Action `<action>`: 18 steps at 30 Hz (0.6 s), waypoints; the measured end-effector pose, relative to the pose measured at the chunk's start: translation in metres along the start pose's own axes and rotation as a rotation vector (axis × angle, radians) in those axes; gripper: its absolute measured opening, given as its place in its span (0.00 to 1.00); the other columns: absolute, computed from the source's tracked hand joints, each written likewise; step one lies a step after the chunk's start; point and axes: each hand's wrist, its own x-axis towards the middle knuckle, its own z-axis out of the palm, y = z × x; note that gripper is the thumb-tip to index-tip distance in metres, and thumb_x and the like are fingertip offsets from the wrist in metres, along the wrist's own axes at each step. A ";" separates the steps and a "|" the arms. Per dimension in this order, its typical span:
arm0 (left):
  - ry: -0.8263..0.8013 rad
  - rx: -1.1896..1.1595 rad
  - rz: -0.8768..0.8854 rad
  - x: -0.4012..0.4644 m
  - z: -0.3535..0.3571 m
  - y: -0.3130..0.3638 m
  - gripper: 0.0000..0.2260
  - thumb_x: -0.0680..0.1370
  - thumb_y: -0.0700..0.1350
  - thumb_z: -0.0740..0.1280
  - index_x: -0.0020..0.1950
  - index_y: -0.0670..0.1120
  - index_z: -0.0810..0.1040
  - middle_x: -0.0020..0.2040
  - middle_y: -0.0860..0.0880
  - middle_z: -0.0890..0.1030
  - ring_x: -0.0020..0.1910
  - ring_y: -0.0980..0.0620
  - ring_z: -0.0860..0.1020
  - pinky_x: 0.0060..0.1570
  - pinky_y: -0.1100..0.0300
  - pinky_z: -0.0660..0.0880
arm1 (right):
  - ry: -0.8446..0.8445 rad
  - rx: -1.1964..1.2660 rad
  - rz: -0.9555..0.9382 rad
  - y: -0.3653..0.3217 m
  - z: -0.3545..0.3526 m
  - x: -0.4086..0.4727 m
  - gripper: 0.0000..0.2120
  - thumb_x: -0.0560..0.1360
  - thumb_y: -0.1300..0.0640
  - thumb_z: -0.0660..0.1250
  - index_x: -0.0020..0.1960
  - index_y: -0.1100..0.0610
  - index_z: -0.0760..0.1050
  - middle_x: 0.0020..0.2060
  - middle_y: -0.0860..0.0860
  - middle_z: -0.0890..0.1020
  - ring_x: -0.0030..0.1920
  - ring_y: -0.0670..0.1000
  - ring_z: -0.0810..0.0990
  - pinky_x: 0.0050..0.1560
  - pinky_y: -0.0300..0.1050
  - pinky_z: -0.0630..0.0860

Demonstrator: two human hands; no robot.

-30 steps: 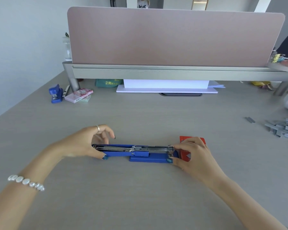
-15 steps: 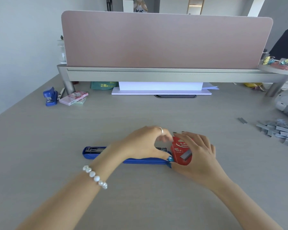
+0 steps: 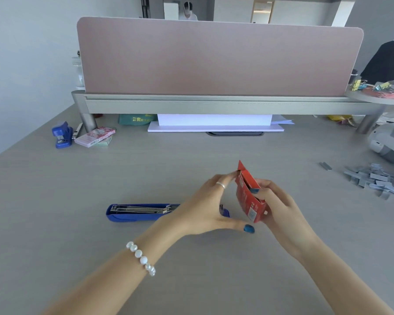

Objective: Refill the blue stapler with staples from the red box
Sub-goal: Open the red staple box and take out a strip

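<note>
The blue stapler (image 3: 134,212) lies flat on the grey desk (image 3: 191,160), folded open so its metal staple channel faces up. Its right end is hidden behind my left hand (image 3: 205,210). My right hand (image 3: 280,208) grips the red box (image 3: 248,196) upright above the desk, just right of the stapler. The box's top flap is open. Fingertips of my left hand touch the box's top edge and my left thumb reaches under its lower corner. I cannot see staples inside the box.
Loose staple strips (image 3: 373,180) lie scattered at the right. A small blue stapler (image 3: 62,135) and pink boxes (image 3: 95,137) sit at the far left. A pink divider (image 3: 218,57) on a metal rail closes the back, with white paper (image 3: 214,123) below it.
My left hand left the stapler's left end and crossed to the red box. My right hand lifted the box off the desk and stood it upright with the flap open.
</note>
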 end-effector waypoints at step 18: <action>0.391 0.067 0.106 -0.006 0.025 0.004 0.33 0.63 0.52 0.76 0.64 0.51 0.66 0.55 0.54 0.71 0.53 0.57 0.73 0.51 0.61 0.76 | -0.025 -0.771 -0.574 -0.019 -0.018 -0.012 0.12 0.72 0.56 0.54 0.45 0.48 0.77 0.38 0.45 0.80 0.39 0.49 0.80 0.34 0.41 0.78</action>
